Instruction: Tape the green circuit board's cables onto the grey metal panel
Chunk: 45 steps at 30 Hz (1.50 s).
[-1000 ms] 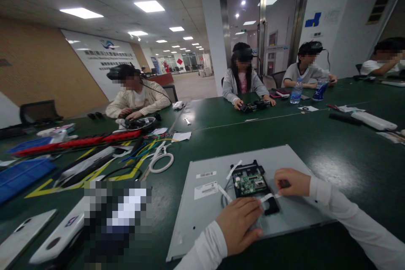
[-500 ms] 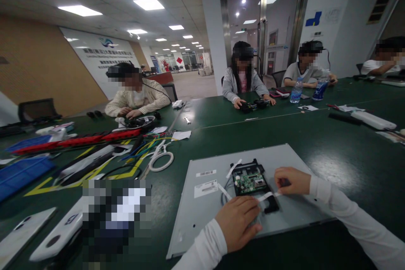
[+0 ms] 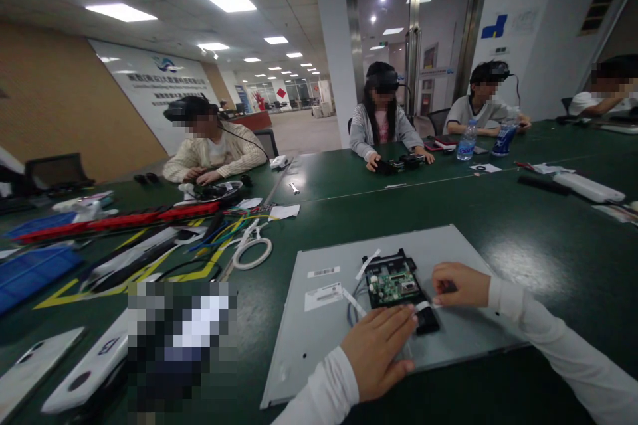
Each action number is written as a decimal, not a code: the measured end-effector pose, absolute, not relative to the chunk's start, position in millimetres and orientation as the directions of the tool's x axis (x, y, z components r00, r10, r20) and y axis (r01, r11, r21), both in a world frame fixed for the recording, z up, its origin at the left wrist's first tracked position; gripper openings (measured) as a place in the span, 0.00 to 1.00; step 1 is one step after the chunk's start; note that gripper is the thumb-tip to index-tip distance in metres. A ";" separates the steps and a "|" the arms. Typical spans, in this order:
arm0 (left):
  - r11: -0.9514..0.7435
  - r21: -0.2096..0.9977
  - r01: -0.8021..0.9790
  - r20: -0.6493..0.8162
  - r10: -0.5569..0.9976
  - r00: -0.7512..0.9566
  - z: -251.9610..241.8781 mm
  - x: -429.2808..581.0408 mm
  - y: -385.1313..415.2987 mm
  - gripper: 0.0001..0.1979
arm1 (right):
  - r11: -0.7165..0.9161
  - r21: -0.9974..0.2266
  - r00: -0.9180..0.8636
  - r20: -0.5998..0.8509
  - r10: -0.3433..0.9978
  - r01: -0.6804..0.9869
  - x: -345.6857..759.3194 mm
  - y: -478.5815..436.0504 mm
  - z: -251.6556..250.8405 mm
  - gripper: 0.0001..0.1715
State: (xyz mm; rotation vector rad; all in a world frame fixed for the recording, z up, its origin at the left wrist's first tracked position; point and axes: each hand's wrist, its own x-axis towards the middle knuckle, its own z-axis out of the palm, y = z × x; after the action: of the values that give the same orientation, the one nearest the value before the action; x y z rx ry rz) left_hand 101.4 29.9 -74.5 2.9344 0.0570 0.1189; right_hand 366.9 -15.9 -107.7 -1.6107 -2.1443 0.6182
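A flat grey metal panel [image 3: 289,339] lies on the green table in front of me. On it sits a black plastic frame [image 3: 426,327] with a green circuit board [image 3: 395,287] inside. My left hand [image 3: 381,348] rests flat over the lower left of the frame, fingers stretched out and hiding what is beneath. My right hand [image 3: 462,284] is closed in a pinch at the frame's right side, on the end of a white tape strip [image 3: 423,306] that runs toward my left fingertips. Another white strip [image 3: 367,264] crosses the frame's upper left corner.
Left of the panel are a white cable ring [image 3: 252,255], several coloured wires, a blue tray [image 3: 37,275] and a white device [image 3: 87,368]. A small wrench [image 3: 294,188] lies farther back. Several people sit around the table. Two bottles [image 3: 467,141] stand at the far right.
My left hand's fingers have straightened and flattened, reaching slightly right over the tape strip, so less of it shows. My right hand has stayed nearly in place.
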 end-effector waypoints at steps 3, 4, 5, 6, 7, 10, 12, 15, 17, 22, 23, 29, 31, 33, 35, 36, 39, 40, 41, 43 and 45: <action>-0.977 0.211 0.039 0.068 0.055 0.996 -81.1 101.9 30.2 0.28 | 0.240 -0.529 -0.255 0.046 0.966 0.814 364.3 -15.8 -108.9 0.14; -0.976 0.213 0.041 0.065 0.057 0.996 -82.7 101.9 30.3 0.29 | 0.239 -0.520 -0.253 0.046 0.966 0.820 363.7 -15.6 -109.4 0.14; -0.976 0.215 0.043 0.063 0.057 0.996 -84.0 101.8 30.4 0.29 | 0.239 -0.511 -0.251 0.047 0.967 0.826 363.3 -15.5 -109.8 0.14; -0.976 0.216 0.040 0.061 0.054 0.997 -85.0 101.7 30.4 0.29 | 0.239 -0.504 -0.249 0.048 0.967 0.830 362.9 -15.4 -110.1 0.15; -0.976 0.216 0.038 0.060 0.052 0.997 -85.8 101.7 30.4 0.29 | 0.239 -0.499 -0.248 0.049 0.968 0.833 362.5 -15.3 -110.3 0.15; -0.976 0.214 0.041 0.054 0.054 0.997 -87.6 102.2 30.4 0.29 | 0.240 -0.488 -0.248 0.050 0.968 0.839 361.6 -15.2 -110.9 0.15; -0.976 0.214 0.045 0.049 0.057 0.997 -88.6 102.9 30.2 0.29 | 0.241 -0.481 -0.245 0.055 0.968 0.843 360.8 -15.4 -111.3 0.15; -0.976 0.212 0.048 0.050 0.060 0.997 -88.6 103.7 29.8 0.29 | 0.234 -0.468 -0.234 0.060 0.970 0.852 359.6 -15.7 -111.7 0.14; -0.977 0.208 0.047 0.049 0.059 0.997 -86.3 103.7 29.7 0.28 | 0.228 -0.459 -0.228 0.056 0.972 0.859 359.0 -15.8 -111.9 0.14; -0.976 0.217 0.022 0.018 0.027 0.999 -76.7 102.0 30.0 0.30 | 0.233 -0.449 -0.229 0.064 0.971 0.862 358.3 -15.9 -112.0 0.13; -0.976 0.218 0.021 0.015 0.025 1.000 -76.3 101.8 30.0 0.30 | 0.235 -0.449 -0.230 0.066 0.971 0.862 358.3 -16.0 -112.0 0.13; -0.977 0.203 0.064 0.020 0.070 0.997 -86.6 103.4 29.5 0.29 | 0.221 -0.445 -0.220 0.055 0.974 0.868 358.5 -16.6 -112.0 0.12; -0.977 0.202 0.065 0.017 0.070 0.997 -89.5 103.9 29.6 0.30 | 0.220 -0.445 -0.220 0.051 0.974 0.868 358.1 -16.9 -111.8 0.12; -0.977 0.203 0.063 0.019 0.068 0.997 -90.6 104.0 29.7 0.30 | 0.219 -0.446 -0.220 0.050 0.974 0.868 357.5 -17.1 -111.5 0.12; -0.977 0.205 0.063 0.025 0.070 0.997 -90.4 104.0 29.8 0.29 | 0.222 -0.444 -0.220 0.056 0.974 0.868 357.0 -17.3 -111.1 0.12; -0.976 0.207 0.062 0.029 0.069 0.997 -90.2 104.0 29.9 0.29 | 0.224 -0.442 -0.220 0.060 0.974 0.868 356.9 -17.3 -110.9 0.12; -0.976 0.213 0.054 0.038 0.064 0.997 -89.9 103.9 29.9 0.29 | 0.226 -0.440 -0.224 0.058 0.973 0.869 357.1 -17.5 -110.9 0.12; -0.975 0.214 0.053 0.042 0.064 0.997 -90.1 103.8 29.9 0.29 | 0.224 -0.439 -0.223 0.055 0.973 0.870 357.4 -17.6 -111.1 0.12; -0.975 0.215 0.053 0.046 0.064 0.997 -90.4 103.8 29.9 0.29 | 0.223 -0.439 -0.222 0.053 0.974 0.871 357.6 -17.7 -111.5 0.12; -0.975 0.218 0.052 0.058 0.066 0.996 -91.6 103.8 30.0 0.29 | 0.220 -0.441 -0.221 0.051 0.974 0.870 358.0 -17.8 -112.1 0.11; -0.973 0.225 0.052 0.066 0.068 0.996 -92.7 103.7 30.2 0.28 | 0.222 -0.445 -0.224 0.050 0.973 0.868 358.2 -17.9 -112.4 0.11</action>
State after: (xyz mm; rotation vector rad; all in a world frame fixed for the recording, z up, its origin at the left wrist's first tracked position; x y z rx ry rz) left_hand 103.7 30.2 -92.7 2.9138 0.0887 0.1072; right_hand 358.2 -17.9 -112.4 -1.7178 -2.1836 0.4672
